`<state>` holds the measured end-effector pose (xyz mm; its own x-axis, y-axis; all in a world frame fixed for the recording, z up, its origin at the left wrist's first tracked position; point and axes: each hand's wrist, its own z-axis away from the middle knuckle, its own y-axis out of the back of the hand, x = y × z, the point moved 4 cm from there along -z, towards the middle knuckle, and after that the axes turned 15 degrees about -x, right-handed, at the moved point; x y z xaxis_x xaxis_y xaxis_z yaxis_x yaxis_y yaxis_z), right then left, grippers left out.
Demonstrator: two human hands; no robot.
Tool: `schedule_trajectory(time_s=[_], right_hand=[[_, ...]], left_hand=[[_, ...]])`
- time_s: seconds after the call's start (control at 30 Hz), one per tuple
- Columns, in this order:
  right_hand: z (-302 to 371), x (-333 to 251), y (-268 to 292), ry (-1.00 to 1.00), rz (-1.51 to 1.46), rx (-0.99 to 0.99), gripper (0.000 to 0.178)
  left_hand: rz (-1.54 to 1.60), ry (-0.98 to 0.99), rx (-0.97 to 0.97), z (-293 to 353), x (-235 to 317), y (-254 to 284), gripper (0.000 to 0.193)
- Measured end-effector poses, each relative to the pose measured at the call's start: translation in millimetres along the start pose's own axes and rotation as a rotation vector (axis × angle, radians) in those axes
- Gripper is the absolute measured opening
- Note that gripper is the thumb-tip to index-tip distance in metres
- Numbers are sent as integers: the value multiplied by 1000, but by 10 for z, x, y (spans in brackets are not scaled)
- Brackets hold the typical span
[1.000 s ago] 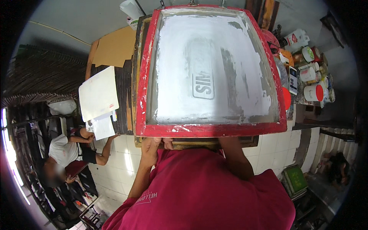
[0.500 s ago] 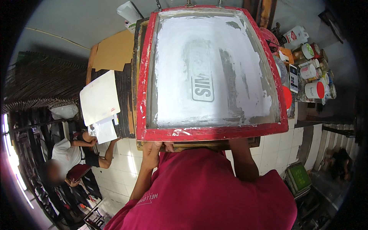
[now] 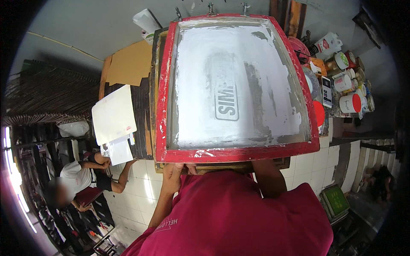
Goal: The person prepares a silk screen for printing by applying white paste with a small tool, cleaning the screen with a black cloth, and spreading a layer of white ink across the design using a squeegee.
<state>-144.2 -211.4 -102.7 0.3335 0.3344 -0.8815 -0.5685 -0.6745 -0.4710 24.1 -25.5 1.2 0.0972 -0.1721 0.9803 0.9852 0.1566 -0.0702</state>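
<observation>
A screen printing frame (image 3: pixel 205 155) with a red rim fills the middle of the view. Its mesh (image 3: pixel 196 106) is smeared with white ink around a grey boxed lettering stencil. My left hand (image 3: pixel 172 176) is at the frame's near edge, left of centre, its fingers bent and partly covered by the rim; what they grip is hidden. On the right my forearm (image 3: pixel 271 181) reaches under the same edge, and the rim hides that hand. Beneath the frame, the edge of a brown board (image 3: pixel 284 163) shows.
Jars and tubs (image 3: pixel 350 103), a phone (image 3: pixel 326 91) and a white jug (image 3: pixel 329 44) crowd the right side. Papers (image 3: pixel 113 115) and cardboard (image 3: pixel 128 64) lie left. Metal clamps (image 3: pixel 210 8) stand behind the frame. A person (image 3: pixel 79 177) sits at far left; a green-topped box (image 3: pixel 335 200) stands lower right.
The whole view has shifted, so everything sits slightly lower in the picture. My left hand stays at the frame's near edge, and my right forearm still reaches beneath it.
</observation>
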Motion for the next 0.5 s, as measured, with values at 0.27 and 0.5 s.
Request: schedule_trajectory(time_s=[0.27, 0.5], right_hand=[[-30, -27, -23, 17, -8, -7, 47], [1, -22, -18, 1, 11, -8, 47]], left_hand=[[-9, 1, -2, 0, -21, -1, 50], [37, 41, 22, 40, -82, -22, 50]])
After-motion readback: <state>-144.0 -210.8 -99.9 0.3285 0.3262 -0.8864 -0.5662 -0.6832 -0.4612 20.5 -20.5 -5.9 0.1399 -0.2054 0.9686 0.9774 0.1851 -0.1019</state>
